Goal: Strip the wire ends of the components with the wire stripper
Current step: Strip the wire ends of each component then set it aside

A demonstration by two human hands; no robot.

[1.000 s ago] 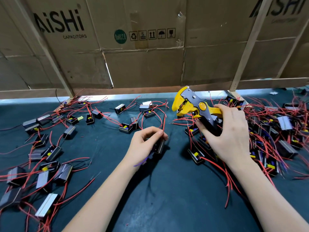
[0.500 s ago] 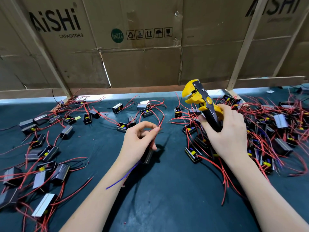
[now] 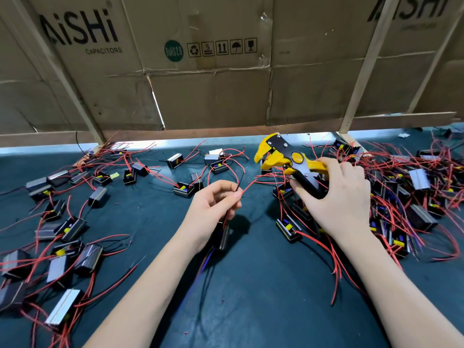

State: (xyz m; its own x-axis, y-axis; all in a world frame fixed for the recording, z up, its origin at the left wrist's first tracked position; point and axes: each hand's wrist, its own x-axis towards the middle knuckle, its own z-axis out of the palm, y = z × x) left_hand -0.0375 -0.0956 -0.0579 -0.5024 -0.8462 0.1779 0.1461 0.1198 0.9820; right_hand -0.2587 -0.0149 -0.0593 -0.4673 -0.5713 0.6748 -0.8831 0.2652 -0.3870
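Two wires pinched in the left hand could slip before the right hand's gripped stripper bites.

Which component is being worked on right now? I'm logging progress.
The component hanging under the left hand, whose fingers pinch its red wire; all the others lie loose on the table.

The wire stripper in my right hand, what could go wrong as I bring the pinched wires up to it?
1. The left hand pinches a red wire and a black wire together; both could enter the wire stripper unevenly.
2. Loose red leads lie right under the stripper's head and may get caught.
3. The component hangs below the left hand and may tug the wires.
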